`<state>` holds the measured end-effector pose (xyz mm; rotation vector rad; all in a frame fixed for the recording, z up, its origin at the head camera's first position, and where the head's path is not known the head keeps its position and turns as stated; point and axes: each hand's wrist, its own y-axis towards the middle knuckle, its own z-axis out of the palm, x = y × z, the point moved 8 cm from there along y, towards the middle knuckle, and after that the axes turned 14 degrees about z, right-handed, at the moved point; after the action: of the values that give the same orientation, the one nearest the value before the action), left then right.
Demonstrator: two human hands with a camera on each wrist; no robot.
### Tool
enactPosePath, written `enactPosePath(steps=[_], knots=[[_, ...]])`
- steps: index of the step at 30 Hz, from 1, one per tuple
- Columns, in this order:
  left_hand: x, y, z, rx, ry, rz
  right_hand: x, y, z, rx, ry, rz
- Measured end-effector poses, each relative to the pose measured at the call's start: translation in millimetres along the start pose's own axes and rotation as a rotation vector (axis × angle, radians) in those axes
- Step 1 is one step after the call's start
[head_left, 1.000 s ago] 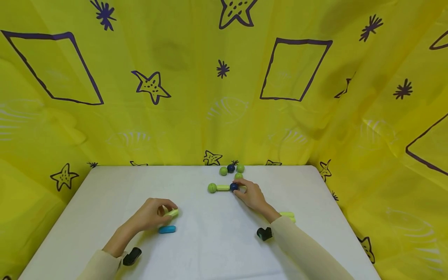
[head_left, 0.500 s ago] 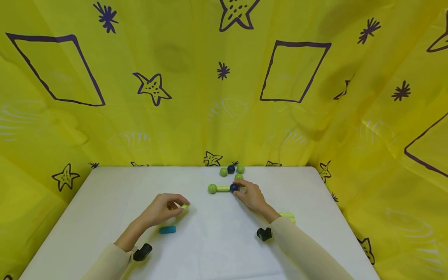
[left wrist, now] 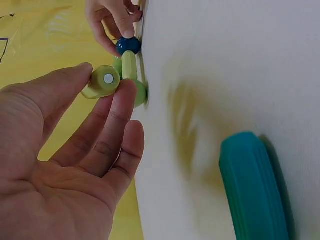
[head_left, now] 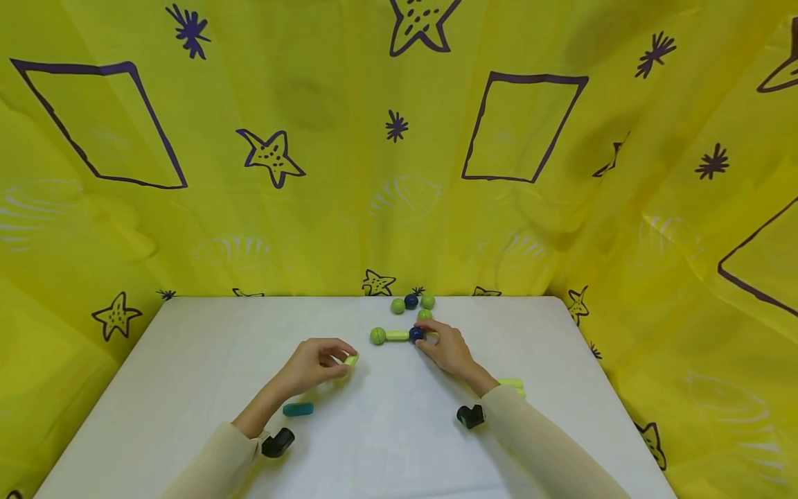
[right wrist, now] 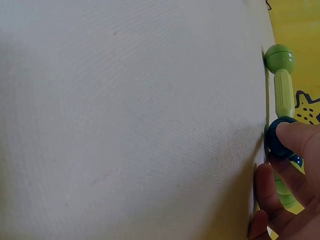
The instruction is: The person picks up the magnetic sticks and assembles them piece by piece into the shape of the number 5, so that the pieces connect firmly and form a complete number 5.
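My left hand (head_left: 318, 364) pinches a light-green magnetic stick (left wrist: 102, 82) between thumb and fingertips, held above the table; a pale round magnet shows in its end. My right hand (head_left: 447, 350) pinches a dark blue ball (head_left: 415, 334) on the table. This ball joins one end of another light-green stick (head_left: 397, 335), which has a green ball (head_left: 377, 335) at its other end. A bit of light green shows past the blue ball, mostly hidden by the right fingers. Below the left wrist lies a blue-teal stick (left wrist: 255, 187).
Behind the right hand sit green balls (head_left: 397, 305) and another dark blue ball (head_left: 411, 301). More light-green sticks (head_left: 512, 385) lie beside the right forearm, partly covered by it. A yellow patterned curtain (head_left: 337, 208) borders the white table (head_left: 386, 443).
My left hand has lifted the light-green stick away from beside the blue-teal one and carried it right and forward, toward the joined pieces. The right hand stays on the dark blue ball.
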<state>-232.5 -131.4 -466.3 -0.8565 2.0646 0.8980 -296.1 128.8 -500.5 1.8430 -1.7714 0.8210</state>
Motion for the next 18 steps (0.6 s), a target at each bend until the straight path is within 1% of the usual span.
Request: enactPosePath(steps=[5,6,11,18], knots=[[6.1,4.7,7.2,-0.010,-0.015,-0.011,-2,0.7,0,0.007,0.007,0.016],[7.8,5.3,8.6,-0.012,-0.021,-0.025,-2,0.7,0,0.007,0.007,0.017],[12.5,9.2,14.3,-0.022,-0.033,-0.053,-2,0.9,0,0.009,0.011,0.014],[16.1,17.7,20.6,-0.045,-0.049,-0.068,-2,1.7,0,0.013,0.006,0.010]])
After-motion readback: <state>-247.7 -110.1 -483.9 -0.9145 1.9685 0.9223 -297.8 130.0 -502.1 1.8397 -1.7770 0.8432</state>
